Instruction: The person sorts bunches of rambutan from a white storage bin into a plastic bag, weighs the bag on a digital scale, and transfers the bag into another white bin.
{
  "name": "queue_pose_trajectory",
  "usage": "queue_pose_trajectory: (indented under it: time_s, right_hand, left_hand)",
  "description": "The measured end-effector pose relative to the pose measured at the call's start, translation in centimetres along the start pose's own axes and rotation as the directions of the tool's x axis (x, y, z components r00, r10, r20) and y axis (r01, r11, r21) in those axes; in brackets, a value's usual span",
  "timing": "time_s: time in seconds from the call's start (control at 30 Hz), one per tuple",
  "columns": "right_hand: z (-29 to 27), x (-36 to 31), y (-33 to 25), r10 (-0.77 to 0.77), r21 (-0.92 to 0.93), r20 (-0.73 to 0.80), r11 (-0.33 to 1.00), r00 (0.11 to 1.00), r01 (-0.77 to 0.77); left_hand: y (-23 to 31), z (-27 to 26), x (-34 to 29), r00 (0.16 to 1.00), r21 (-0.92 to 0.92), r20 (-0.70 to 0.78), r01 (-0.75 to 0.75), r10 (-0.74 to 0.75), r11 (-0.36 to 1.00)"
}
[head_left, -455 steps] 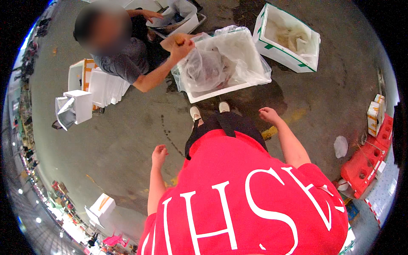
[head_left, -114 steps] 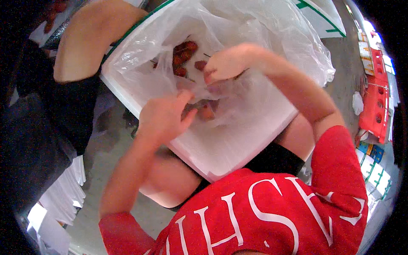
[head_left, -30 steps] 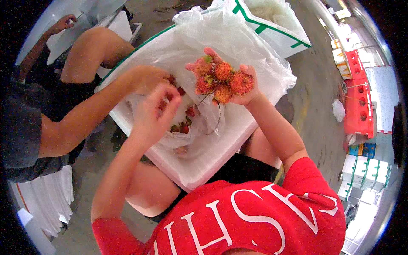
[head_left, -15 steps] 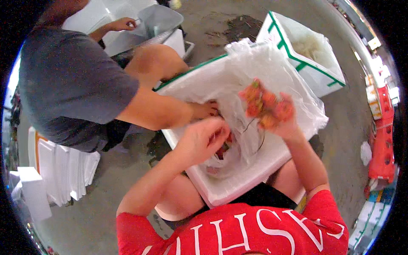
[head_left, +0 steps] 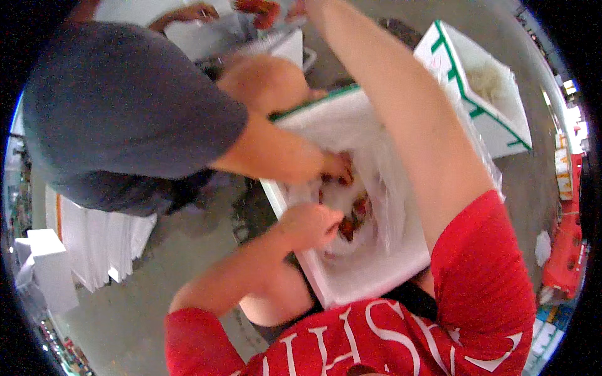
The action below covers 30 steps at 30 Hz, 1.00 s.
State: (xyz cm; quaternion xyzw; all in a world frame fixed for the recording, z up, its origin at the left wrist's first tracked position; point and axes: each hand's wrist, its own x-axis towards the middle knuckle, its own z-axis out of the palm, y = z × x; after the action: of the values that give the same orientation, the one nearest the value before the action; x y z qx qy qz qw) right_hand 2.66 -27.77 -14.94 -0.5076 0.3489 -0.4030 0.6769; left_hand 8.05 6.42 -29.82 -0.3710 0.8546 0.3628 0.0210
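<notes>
The head view shows, nearest, the wearer's red shirt (head_left: pixel 489 288), with a white foam box (head_left: pixel 376 283) just beyond it. The left hand (head_left: pixel 313 225) is over the box's left wall, fingers curled inward; blur hides whether anything is pinched in them. Just beside it, inside the box, lie dark red fruits (head_left: pixel 353 219) among loose clear plastic film (head_left: pixel 392 203). These fruits look light and probably give a little under pressure, so a loose cupped hold around the bodies, or a grip on any stem, should suit better than a hard squeeze. The film seems limp and slippery, likely to cling and come up with the fruit.

Farther in, a co-worker's hand (head_left: pixel 338 168) reaches over the box's left wall. The right arm stretches across the box to beyond its far edge, where the right hand (head_left: pixel 300 9) is partly cut off by the frame. A red bunch (head_left: pixel 258 11) is at its fingertips; whether they grip it, I cannot tell. Such a bunch would likely swing, and is best supported from underneath.

Beyond the box's far right corner stands a green-taped foam box (head_left: pixel 495 116).
</notes>
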Motion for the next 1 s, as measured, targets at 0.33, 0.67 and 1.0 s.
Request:
queue_pose_trajectory:
  time_s: [0.33,0.67,1.0]
  right_hand:
    - [-5.2,-23.5,12.1,0.826,-0.817,0.525,0.557,0.207,-0.152]
    - [-13.5,-38.2,25.0,0.558,-0.959,-0.196,0.062,0.806,-0.276]
    - [-13.4,-33.6,28.3,0.457,-0.954,0.116,0.298,0.882,-0.029]
  left_hand:
    - [-1.0,-0.7,-1.7,0.999,0.065,0.016,0.042,-0.043,0.997]
    - [-0.5,0.3,-1.0,0.985,0.143,0.062,0.151,-0.161,0.978]
    - [-0.7,0.6,0.0,0.888,0.220,-0.337,-0.249,0.313,0.943]
